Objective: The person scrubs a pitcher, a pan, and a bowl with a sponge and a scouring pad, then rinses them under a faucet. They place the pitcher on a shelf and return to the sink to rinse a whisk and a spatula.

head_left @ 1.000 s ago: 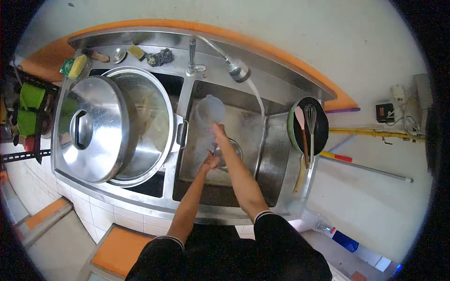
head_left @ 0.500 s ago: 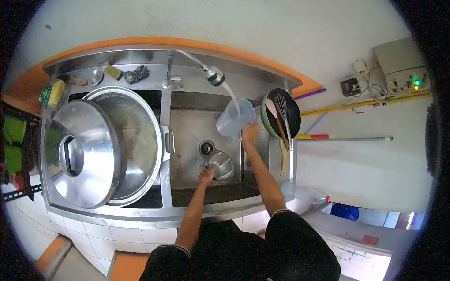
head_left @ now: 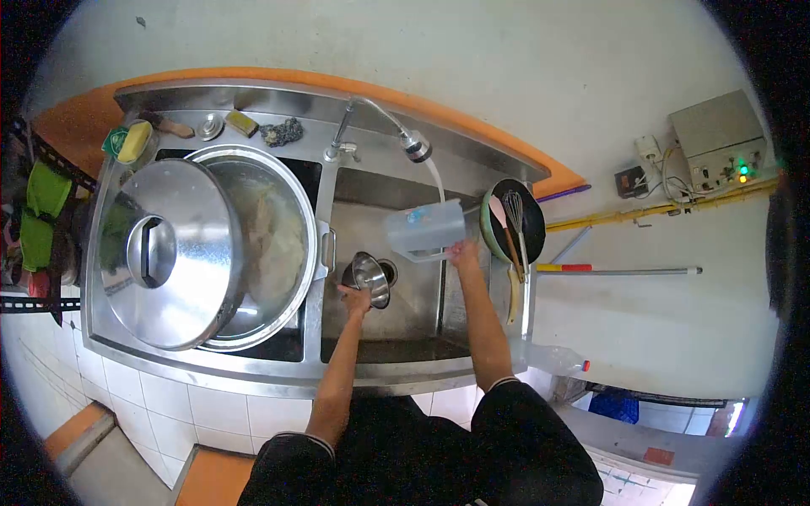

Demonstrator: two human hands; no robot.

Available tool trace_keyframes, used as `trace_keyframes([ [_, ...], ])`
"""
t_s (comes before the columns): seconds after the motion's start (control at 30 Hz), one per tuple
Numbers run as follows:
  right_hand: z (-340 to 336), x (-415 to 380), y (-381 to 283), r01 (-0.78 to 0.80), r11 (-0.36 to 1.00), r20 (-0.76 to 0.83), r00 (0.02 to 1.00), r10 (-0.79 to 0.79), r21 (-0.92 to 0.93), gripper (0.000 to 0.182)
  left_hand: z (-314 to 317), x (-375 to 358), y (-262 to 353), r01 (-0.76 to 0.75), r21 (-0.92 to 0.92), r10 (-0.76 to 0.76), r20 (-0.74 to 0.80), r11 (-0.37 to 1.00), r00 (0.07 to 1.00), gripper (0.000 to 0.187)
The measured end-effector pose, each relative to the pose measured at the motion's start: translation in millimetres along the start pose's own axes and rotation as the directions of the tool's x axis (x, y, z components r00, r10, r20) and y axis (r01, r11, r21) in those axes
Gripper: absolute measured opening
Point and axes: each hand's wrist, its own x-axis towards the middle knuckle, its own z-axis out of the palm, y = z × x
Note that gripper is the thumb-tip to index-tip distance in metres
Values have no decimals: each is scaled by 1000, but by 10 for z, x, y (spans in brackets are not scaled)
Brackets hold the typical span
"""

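My left hand (head_left: 358,299) is closed on the rim of a small stainless steel bowl (head_left: 376,291), held tilted over the sink basin (head_left: 409,308) beside the drain (head_left: 387,271). In my right hand (head_left: 462,253) is a clear plastic measuring jug (head_left: 429,229), gripped at its lower right and tipped on its side. Water runs from the tap nozzle (head_left: 416,147) down to the jug, and its stream passes behind the jug's upper edge.
Left of the basin sits a large pot (head_left: 301,223) of cloudy liquid, its lid (head_left: 190,287) lying partly across it. A frying pan (head_left: 530,211) with a whisk (head_left: 516,211) and a spatula (head_left: 497,209) rests on the right. Scrubbing pads (head_left: 283,132) line the back ledge.
The jug has turned from upright under the stream onto its side. The bowl has risen toward the drain and tilted. The whole view has shifted slightly.
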Motion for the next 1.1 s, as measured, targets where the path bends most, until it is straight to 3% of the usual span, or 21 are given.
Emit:
trace_keyframes([
  [0.1, -261, 288, 250, -341, 855, 11, 931, 366, 390, 21, -34, 244, -207, -79, -108, 91, 112, 991, 990, 100],
  [0.2, -327, 73, 675, -361, 737, 28, 906, 422, 571, 22, -161, -103, 50, -66, -47, 68, 47, 997, 997, 104],
  [0.3, -425, -217, 1228, -335, 606, 147, 929, 339, 722, 24, -339, -434, 314, -55, 25, 53, 69, 998, 996, 96],
  [0.33, -503, -232, 1421, -373, 556, 261, 926, 273, 743, 24, -383, -441, 326, -47, 52, 43, 82, 998, 996, 93],
  [0.37, -584, -215, 1565, -461, 526, 464, 875, 135, 715, 24, -349, -46, 21, -139, 22, 137, 78, 990, 987, 95],
  [0.4, -698, -155, 1732, -538, 528, 638, 770, -10, 657, 25, -396, -74, 73, -125, 12, 124, 79, 992, 989, 93],
  [0.47, -740, -369, 1748, -444, 640, 584, 812, -9, 627, 26, -448, -194, 276, -89, -3, 89, 92, 996, 992, 89],
  [0.5, -449, -688, 1454, -302, 747, 338, 935, 110, 593, 26, -415, 7, 152, -100, -33, 102, 74, 994, 992, 76],
  [0.57, -207, -886, 1151, -197, 793, 86, 980, 181, 577, 27, -367, 376, 28, -172, -89, 182, 123, 981, 975, 70],
  [0.63, -217, -851, 972, -221, 672, 154, 975, 159, 707, 29, -301, 372, 260, -239, -68, 247, 171, 969, 954, 65],
  [0.7, -763, -288, 1119, -216, 727, 419, 901, -108, 652, 30, -261, -20, 826, -297, 41, 280, 228, 954, 932, 61],
  [0.73, -994, -88, 1144, -199, 756, 538, 811, -230, 624, 31, -105, 182, 888, -473, 174, 446, 174, 864, 878, 64],
  [0.77, -1055, -158, 1002, -164, 767, 451, 875, -178, 621, 29, 65, 395, 928, -613, 307, 601, 143, 728, 786, 67],
  [0.83, -1058, -506, 574, -96, 794, 256, 964, -77, 601, 26, 272, 160, 1356, -666, 405, 643, 213, 627, 735, 69],
  [0.93, -905, -1319, 93, 45, 864, 95, 990, -106, 501, 32, 670, -22, 1823, -717, 538, 692, 304, 443, 655, 70],
  [1.0, -1069, -1570, -22, 33, 855, 282, 937, -207, 517, 22, 909, -35, 2042, -725, 643, 703, 396, 247, 590, 65],
  [1.1, -1145, -1920, -118, 90, 913, 262, 942, -207, 399, 23, 1276, -58, 2265, -687, 712, 672, 581, -145, 459, 49],
])
